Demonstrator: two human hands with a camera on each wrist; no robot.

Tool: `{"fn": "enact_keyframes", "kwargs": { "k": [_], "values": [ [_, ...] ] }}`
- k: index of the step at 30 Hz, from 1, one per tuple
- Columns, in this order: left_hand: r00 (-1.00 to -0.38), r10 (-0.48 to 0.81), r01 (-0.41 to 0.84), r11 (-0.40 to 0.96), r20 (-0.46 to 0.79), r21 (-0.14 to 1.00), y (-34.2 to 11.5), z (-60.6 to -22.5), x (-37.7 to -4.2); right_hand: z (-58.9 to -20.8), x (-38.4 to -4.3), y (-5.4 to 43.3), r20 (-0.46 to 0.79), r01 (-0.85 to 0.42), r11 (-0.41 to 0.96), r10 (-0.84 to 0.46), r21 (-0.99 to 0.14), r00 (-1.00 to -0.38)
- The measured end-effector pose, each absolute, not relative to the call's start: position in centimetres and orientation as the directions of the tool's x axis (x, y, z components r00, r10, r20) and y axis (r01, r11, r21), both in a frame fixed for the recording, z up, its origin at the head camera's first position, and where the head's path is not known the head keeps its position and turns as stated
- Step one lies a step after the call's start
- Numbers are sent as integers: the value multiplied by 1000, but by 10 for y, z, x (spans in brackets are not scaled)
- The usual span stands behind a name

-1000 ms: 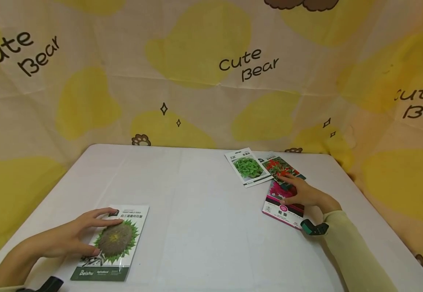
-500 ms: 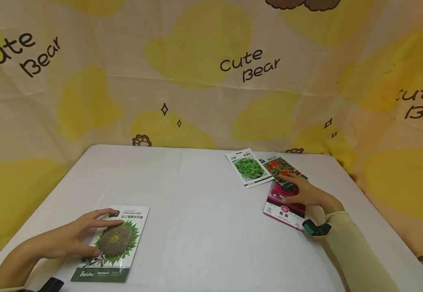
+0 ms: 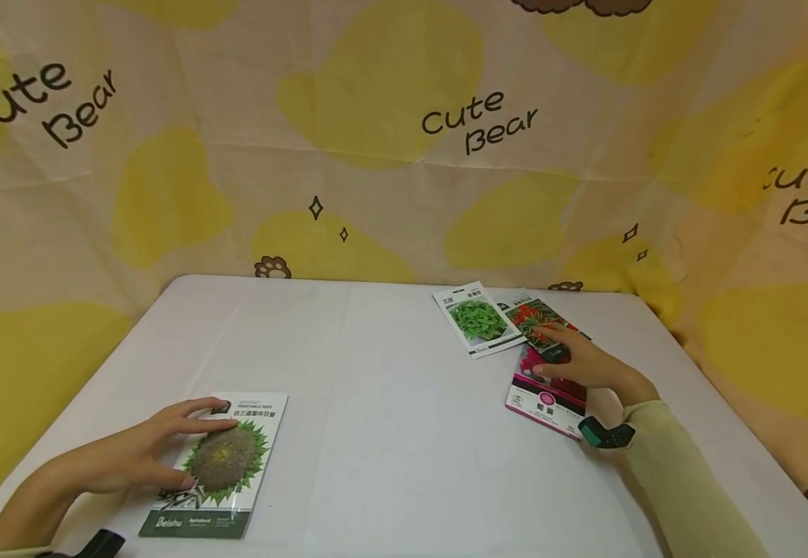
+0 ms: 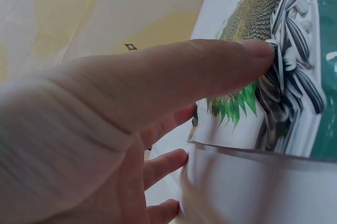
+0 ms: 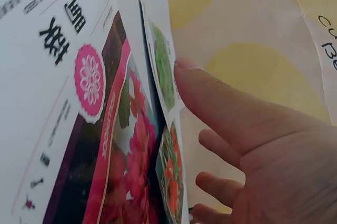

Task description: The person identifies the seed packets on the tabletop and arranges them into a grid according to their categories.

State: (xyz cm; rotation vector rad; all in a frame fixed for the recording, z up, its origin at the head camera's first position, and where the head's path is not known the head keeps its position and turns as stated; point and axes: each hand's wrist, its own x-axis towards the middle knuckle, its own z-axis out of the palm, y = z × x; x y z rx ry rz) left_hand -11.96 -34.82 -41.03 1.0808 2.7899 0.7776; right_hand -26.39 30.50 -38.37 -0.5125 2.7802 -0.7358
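A sunflower seed packet [image 3: 225, 465] lies at the table's near left, with a green band along its bottom. My left hand [image 3: 121, 457] rests on it, fingers spread and fairly straight; in the left wrist view the thumb [image 4: 210, 68] lies over the printed seeds. At the far right, my right hand [image 3: 581, 363] is over two overlapping packets, a red-flower packet [image 3: 550, 318] and a pink-flower packet [image 3: 546, 403]. Its fingers are loosely extended, with nothing gripped; whether the fingertips touch is unclear. The right wrist view shows its thumb [image 5: 210, 95] apart from the pink-flower packet.
A green-leaf packet [image 3: 479, 319] overlaps the red-flower packet on its left. White cloth covers the table [image 3: 376, 434]. A yellow-patterned curtain [image 3: 376, 155] with lettering hangs directly behind the far edge.
My right hand has risen slightly, its thumb shifting up off the lower part of the pink-flower packet. The left hand stays put on the sunflower packet.
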Motion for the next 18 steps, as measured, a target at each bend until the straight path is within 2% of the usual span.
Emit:
{"fn": "enact_keyframes", "kwargs": {
  "k": [18],
  "values": [
    [-762, 637, 607, 637, 119, 476, -347, -409, -119, -373, -295, 272, -76, -327, 783, -427, -529, -901]
  ]
}}
